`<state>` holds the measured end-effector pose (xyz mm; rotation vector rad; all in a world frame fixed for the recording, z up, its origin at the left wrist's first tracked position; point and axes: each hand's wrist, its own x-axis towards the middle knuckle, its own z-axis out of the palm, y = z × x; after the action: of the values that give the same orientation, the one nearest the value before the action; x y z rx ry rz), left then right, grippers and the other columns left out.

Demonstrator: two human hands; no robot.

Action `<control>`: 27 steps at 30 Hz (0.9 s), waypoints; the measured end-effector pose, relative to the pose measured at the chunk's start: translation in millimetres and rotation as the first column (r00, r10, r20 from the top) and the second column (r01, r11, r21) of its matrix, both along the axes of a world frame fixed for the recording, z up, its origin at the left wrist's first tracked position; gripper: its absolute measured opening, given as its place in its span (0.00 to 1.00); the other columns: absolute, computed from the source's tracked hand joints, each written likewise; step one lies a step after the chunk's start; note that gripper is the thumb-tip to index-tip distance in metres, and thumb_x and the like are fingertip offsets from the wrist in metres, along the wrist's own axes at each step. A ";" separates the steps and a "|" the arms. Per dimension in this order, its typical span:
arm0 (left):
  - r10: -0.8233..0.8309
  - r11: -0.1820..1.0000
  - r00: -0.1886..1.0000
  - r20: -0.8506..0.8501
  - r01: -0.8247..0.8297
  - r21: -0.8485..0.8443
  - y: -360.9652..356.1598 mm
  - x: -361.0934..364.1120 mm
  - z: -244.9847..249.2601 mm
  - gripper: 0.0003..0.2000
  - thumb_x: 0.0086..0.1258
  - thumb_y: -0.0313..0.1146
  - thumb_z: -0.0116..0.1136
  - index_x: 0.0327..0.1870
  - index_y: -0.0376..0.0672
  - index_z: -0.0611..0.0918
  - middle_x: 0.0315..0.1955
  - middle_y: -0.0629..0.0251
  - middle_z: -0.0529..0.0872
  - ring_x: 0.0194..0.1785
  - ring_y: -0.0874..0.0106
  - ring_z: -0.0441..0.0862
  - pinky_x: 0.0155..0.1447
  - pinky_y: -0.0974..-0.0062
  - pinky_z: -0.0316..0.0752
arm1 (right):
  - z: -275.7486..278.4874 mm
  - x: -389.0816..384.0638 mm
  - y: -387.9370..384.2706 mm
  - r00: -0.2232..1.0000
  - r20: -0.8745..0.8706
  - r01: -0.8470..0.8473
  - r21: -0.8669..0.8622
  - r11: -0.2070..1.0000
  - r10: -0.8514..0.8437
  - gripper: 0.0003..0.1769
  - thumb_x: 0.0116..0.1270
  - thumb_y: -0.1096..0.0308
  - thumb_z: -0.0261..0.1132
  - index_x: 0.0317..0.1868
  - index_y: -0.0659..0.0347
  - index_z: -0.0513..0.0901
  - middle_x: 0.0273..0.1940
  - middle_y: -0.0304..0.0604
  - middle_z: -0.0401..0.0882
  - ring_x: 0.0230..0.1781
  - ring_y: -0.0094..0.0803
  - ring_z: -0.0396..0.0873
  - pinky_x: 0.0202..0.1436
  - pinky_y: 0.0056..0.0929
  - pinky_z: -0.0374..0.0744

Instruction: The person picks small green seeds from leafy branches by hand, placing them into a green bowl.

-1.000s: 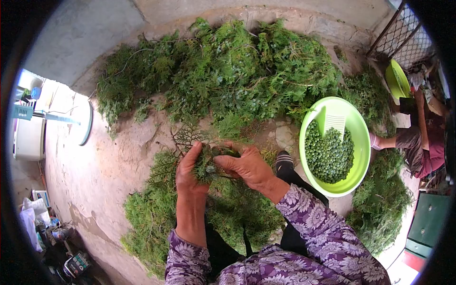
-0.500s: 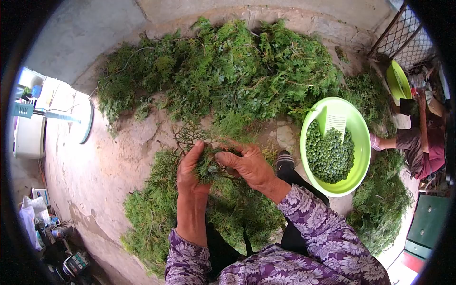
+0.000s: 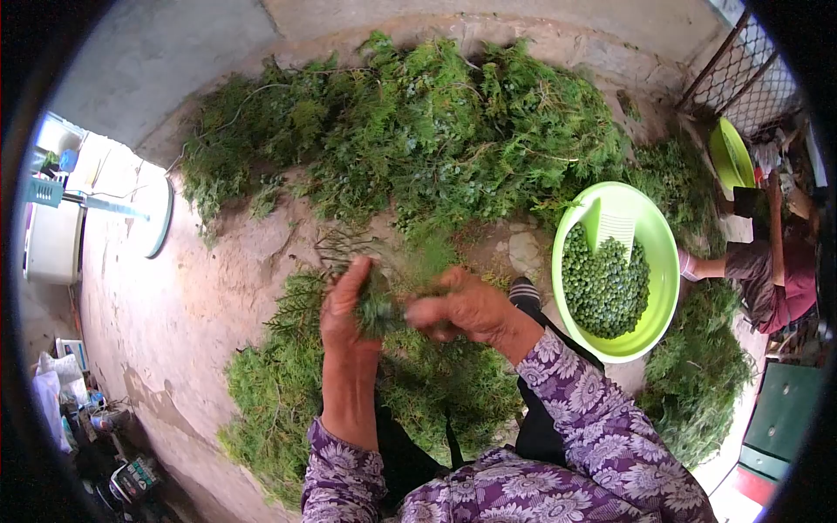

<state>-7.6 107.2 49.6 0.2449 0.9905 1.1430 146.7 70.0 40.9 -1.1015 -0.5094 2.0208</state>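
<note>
My left hand is closed around a green sprig with scale-like leaves, its thumb pointing up. Close to its right, my right hand has curled fingers at the sprig's edge; motion blur hides what they pinch. Below both hands lies a heap of cut branches. To the right stands a light green basin with a ridged inner panel, holding many small green cones.
A long pile of leafy branches runs along the wall. At the right sits another person, near a second green basin. A round-based stand is at the left, and more branches lie at lower right.
My right hand has shifted slightly, its fingers now blurred and more curled. The sprig in my left hand is blurred too. The view has moved a little.
</note>
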 end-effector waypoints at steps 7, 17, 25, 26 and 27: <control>-0.045 0.987 0.928 0.369 -0.015 0.157 25.1 -56.3 -23.2 0.03 0.65 0.32 0.49 0.31 0.45 0.74 0.21 0.70 0.75 0.22 0.74 0.72 0.27 0.75 0.69 | 8.3 -1.8 -15.2 0.907 0.020 -0.420 0.119 0.900 0.420 0.09 0.53 0.66 0.65 0.30 0.63 0.80 0.20 0.33 0.75 0.16 0.16 0.68 0.18 0.16 0.66; 0.051 0.997 0.984 0.169 -0.061 0.053 19.6 -30.1 -10.5 0.06 0.63 0.35 0.52 0.31 0.44 0.77 0.23 0.68 0.80 0.26 0.72 0.78 0.29 0.72 0.73 | 5.7 26.9 1.3 0.927 -0.362 0.103 0.008 0.995 -0.093 0.11 0.52 0.74 0.61 0.36 0.69 0.77 0.23 0.45 0.73 0.13 0.21 0.65 0.17 0.21 0.65; 0.024 0.995 0.994 0.106 -0.034 0.091 18.8 -34.7 -14.1 0.07 0.64 0.34 0.51 0.34 0.43 0.79 0.28 0.66 0.82 0.28 0.72 0.79 0.30 0.73 0.75 | 1.5 156.9 -11.9 0.647 0.265 0.638 0.325 0.698 -0.715 0.00 0.52 0.73 0.62 0.26 0.59 0.79 0.23 0.35 0.74 0.17 0.19 0.67 0.17 0.17 0.62; -0.004 0.993 0.992 0.123 -0.011 0.122 18.3 -36.5 -14.1 0.07 0.63 0.34 0.52 0.36 0.42 0.79 0.29 0.65 0.83 0.31 0.70 0.81 0.33 0.71 0.78 | 3.7 172.8 -20.1 0.474 0.395 0.703 0.368 0.609 -0.787 0.04 0.53 0.73 0.62 0.31 0.61 0.80 0.26 0.37 0.76 0.19 0.20 0.69 0.19 0.17 0.65; -0.011 0.993 0.991 0.130 -0.005 0.122 18.9 -40.5 -17.3 0.07 0.63 0.34 0.52 0.36 0.42 0.79 0.29 0.65 0.83 0.31 0.70 0.81 0.33 0.71 0.78 | 4.5 190.1 -28.3 0.280 0.504 0.744 0.425 0.516 -0.817 0.09 0.53 0.74 0.61 0.36 0.63 0.80 0.29 0.38 0.78 0.21 0.22 0.72 0.22 0.18 0.68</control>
<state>-48.1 126.1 32.3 0.2661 0.8054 1.2028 336.9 41.7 45.5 -1.5876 -0.2801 0.6478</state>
